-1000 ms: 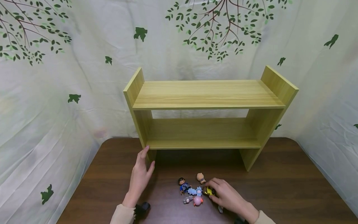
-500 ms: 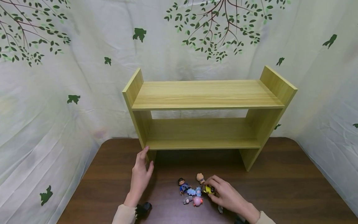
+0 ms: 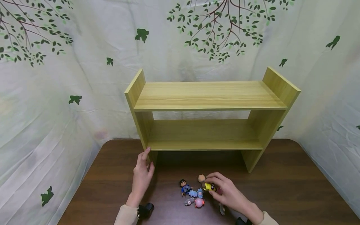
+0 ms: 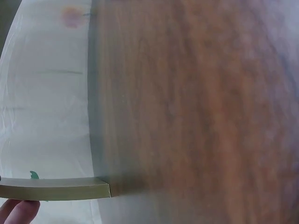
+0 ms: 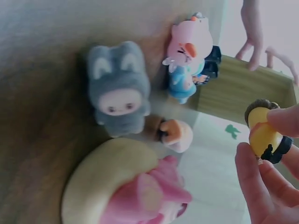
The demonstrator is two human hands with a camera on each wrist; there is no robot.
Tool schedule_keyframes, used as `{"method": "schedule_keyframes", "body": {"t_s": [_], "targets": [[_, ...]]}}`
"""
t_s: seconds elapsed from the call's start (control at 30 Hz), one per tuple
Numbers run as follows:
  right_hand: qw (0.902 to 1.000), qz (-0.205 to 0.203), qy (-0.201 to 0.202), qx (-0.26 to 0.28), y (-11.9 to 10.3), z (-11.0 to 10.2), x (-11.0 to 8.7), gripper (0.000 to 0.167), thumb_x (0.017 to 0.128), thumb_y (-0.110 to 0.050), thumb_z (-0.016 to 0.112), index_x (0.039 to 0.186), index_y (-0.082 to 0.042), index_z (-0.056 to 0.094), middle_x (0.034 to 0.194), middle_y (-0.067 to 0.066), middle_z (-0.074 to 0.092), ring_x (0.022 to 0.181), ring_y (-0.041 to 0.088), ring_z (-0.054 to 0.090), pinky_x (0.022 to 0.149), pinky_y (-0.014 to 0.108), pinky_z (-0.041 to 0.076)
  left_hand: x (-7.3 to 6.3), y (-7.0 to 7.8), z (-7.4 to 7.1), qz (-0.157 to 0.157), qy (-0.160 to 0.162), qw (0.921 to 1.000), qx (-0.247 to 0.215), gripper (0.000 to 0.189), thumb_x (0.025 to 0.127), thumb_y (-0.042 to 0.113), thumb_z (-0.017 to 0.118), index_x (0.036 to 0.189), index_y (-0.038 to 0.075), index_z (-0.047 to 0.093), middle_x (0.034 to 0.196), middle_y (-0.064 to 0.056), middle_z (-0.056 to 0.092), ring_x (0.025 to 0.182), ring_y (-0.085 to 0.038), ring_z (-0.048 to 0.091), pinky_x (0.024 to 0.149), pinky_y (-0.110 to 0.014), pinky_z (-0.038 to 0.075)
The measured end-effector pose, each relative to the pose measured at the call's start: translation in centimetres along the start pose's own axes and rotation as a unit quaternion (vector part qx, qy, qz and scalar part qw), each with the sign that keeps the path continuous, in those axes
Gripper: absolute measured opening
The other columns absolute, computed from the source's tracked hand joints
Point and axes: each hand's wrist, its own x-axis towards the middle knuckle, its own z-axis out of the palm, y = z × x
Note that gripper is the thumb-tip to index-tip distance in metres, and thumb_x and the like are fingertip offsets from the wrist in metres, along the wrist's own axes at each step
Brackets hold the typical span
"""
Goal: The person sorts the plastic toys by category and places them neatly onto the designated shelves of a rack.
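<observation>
My left hand [image 3: 141,177] grips the left side panel of a pale wooden bookshelf [image 3: 209,95] near its lower board. In the left wrist view its fingers lie against the panel's edge [image 4: 56,192]. My right hand [image 3: 232,196] pinches a small yellow-and-black figurine [image 5: 264,141] between thumb and fingers, over the group of toys. Near it are a tan-headed figurine [image 3: 201,178] and a light blue one [image 3: 200,193]. Below the right hand, a grey rabbit-eared figurine [image 5: 117,88] and a pink figurine [image 5: 145,198] show in the right wrist view.
On the brown table [image 3: 107,184] lie a dark-haired doll [image 3: 184,187] in blue, a pink round figurine [image 3: 199,202] and a small grey one [image 3: 189,201]. The bookshelf stands at the back, before a white curtain [image 3: 92,72] printed with leaves.
My right hand has moved slightly away from me with the yellow figurine and now partly overlaps the tan-headed one. The left hand has stayed on the bookshelf.
</observation>
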Motion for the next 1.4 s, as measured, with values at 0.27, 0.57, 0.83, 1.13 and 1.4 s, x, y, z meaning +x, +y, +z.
{"method": "schedule_keyframes", "body": {"t_s": [0.27,0.57,0.83,1.13,1.4], "targets": [[0.9991,-0.026,0.033,0.004,-0.6,-0.3,0.9,0.039,0.076,0.006,0.072,0.112,-0.007,0.064,0.113,0.013,0.058,0.072,0.009,0.054,0.051,0.008,0.038,0.0,0.0,-0.1,0.000,-0.006,1.0000,-0.006,0.085,0.073,-0.021,0.063,0.143,0.018,0.035,0.114,-0.019,0.051,0.067,-0.022,0.051,0.055,-0.034,0.052],[0.9992,-0.009,0.029,0.027,-1.6,-0.9,2.0,0.037,0.079,0.002,0.074,0.113,-0.009,0.066,0.118,0.004,0.060,0.095,0.016,0.061,0.057,0.016,0.044,-0.1,-0.1,-0.1,0.008,-0.007,0.9999,0.002,0.091,0.070,-0.025,0.064,0.144,0.020,0.034,0.112,-0.018,0.054,0.061,-0.020,0.048,0.052,-0.032,0.051],[0.9986,-0.005,0.026,0.046,-2.2,-1.5,2.8,0.034,0.081,0.001,0.072,0.112,-0.013,0.068,0.121,0.002,0.059,0.104,0.018,0.060,0.071,0.030,0.050,-0.1,-0.1,-0.3,-0.003,-0.019,0.9998,0.001,0.087,0.074,-0.020,0.063,0.145,0.020,0.033,0.111,-0.017,0.053,0.059,-0.015,0.044,0.052,-0.029,0.049],[0.9937,0.015,0.031,0.107,-2.8,-1.6,3.8,0.030,0.084,-0.001,0.070,0.113,-0.010,0.066,0.117,0.008,0.059,0.103,0.020,0.060,0.078,0.033,0.052,-0.2,0.0,-0.3,-0.005,-0.015,0.9999,-0.005,0.088,0.073,-0.021,0.063,0.145,0.020,0.034,0.108,-0.017,0.054,0.059,-0.013,0.041,0.051,-0.027,0.046],[0.9861,0.026,0.036,0.160,-4.6,-2.5,5.6,0.031,0.083,0.011,0.066,0.112,-0.001,0.064,0.117,0.016,0.060,0.106,0.024,0.059,0.080,0.032,0.052,-0.1,0.0,-0.2,0.008,-0.004,1.0000,0.001,0.092,0.069,-0.025,0.064,0.144,0.019,0.034,0.105,-0.016,0.054,0.058,-0.012,0.038,0.049,-0.026,0.045]]}}
